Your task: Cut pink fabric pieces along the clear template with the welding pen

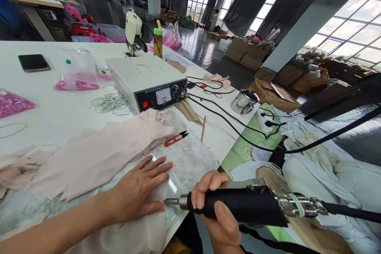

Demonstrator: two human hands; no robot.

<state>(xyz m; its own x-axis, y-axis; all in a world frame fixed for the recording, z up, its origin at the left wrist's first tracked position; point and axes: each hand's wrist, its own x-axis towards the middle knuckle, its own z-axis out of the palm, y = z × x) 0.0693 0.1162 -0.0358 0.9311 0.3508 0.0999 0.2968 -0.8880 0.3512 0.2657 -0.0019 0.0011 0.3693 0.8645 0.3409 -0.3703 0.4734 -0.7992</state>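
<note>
My left hand [139, 190] lies flat, fingers spread, on pale pink fabric [98, 158] that rests on a glass plate [190, 158] on the white table [56, 111]. My right hand [218, 210] grips the black handle of a corded handheld tool [247, 204]. Its metal tip points left, close to my left thumb and the fabric's edge. The tool's cable runs off to the right. A white control box [145, 81] with a meter and knobs stands behind the fabric, with black cables leading from its front.
Orange thread snips [175, 139] and a thin stick [203, 129] lie by the fabric. Bags of pink beads [76, 77], white rings [108, 102], a phone [33, 62], a bottle [158, 39] and a metal cup [244, 102] sit on the table. Cardboard boxes and cloth piles fill the right side.
</note>
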